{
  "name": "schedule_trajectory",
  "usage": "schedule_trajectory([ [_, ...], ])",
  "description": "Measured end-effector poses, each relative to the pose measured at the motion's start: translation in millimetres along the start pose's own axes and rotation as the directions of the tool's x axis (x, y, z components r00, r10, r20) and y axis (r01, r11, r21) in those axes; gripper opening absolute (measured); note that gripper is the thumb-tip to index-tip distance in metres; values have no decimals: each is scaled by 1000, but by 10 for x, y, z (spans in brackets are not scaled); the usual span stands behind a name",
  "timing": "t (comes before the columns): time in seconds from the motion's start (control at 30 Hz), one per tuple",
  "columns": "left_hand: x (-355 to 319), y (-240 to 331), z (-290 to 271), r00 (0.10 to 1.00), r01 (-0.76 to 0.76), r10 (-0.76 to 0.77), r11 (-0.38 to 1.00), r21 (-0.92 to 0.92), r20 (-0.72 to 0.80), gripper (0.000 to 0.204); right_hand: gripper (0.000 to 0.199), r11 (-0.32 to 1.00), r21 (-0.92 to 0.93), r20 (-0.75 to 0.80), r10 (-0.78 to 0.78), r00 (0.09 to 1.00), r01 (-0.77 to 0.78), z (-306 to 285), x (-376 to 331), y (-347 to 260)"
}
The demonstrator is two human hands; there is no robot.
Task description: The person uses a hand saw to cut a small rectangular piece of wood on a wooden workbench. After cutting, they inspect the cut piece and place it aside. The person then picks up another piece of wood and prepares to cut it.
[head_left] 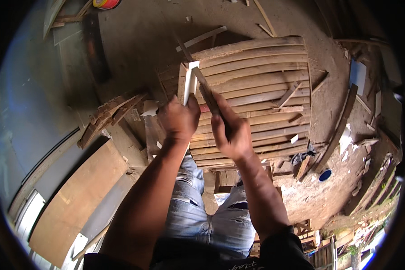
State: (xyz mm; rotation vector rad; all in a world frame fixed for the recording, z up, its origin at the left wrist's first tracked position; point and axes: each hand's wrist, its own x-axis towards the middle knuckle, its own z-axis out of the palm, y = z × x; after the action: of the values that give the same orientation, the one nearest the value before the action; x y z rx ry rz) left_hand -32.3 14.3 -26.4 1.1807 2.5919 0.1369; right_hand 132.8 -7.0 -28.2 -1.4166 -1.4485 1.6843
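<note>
My left hand [179, 118] is closed around a long, narrow white strip [190, 84], held upright over the left side of a slatted wooden bench top. In my right hand [231, 132] is a long, dark, flat blade-like tool [205, 90], gripped by its lower end. The tool slants up and left across the top end of the white strip and appears to touch it. Its exact kind is hard to make out. My left fist hides the strip's middle; my right fingers cover the tool's grip.
Beneath my hands stands the slatted bench top [256, 76], with small wood offcuts [289, 94] on its right. Broken boards [110, 112] are piled at left, near a plywood sheet [78, 202]. Scraps and a blue round object [325, 175] lie on the dirt floor at right.
</note>
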Motion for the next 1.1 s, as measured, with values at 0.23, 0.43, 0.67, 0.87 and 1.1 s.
schedule_trajectory([
  [0.23,-33,30,-74,996,35,-28,996,-80,86,32,50,985,-155,22,-79,997,81,-804,-1412,-295],
  [0.43,-47,19,-2,1000,-4,4,1000,-21,15,34,51,992,17,5,-123,992,123,-193,-62,105],
  [0.67,31,25,-109,998,-27,33,994,-103,60,27,45,982,-27,-156,-188,970,187,143,272,-208],
  [0.87,255,87,-100,995,25,-18,998,-65,100,34,44,965,-76,-166,-260,951,250,144,557,-358],
  [1.1,250,121,-63,995,76,-74,997,-26,68,31,52,982,-125,-20,-145,989,141,28,174,-336],
])
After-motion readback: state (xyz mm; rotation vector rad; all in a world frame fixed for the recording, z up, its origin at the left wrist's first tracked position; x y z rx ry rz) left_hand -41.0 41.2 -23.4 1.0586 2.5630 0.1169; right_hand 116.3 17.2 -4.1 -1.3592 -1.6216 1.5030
